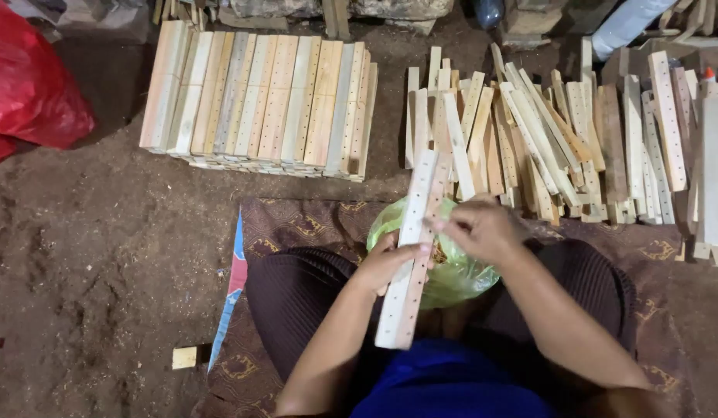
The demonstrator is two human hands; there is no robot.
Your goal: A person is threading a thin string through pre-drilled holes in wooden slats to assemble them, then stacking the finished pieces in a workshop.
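Observation:
My left hand grips a long pale wooden slat with a row of small holes, holding it at mid length over my lap. My right hand pinches at the slat's upper right edge, fingers closed near the holes; what it holds there is too small to tell. Under both hands sits a green plastic bag between my knees.
A neat stack of drilled slats lies ahead on the left. A loose pile of wooden sticks spreads to the right. A red bag sits far left, a small wood block on the dirt floor, a patterned mat beneath me.

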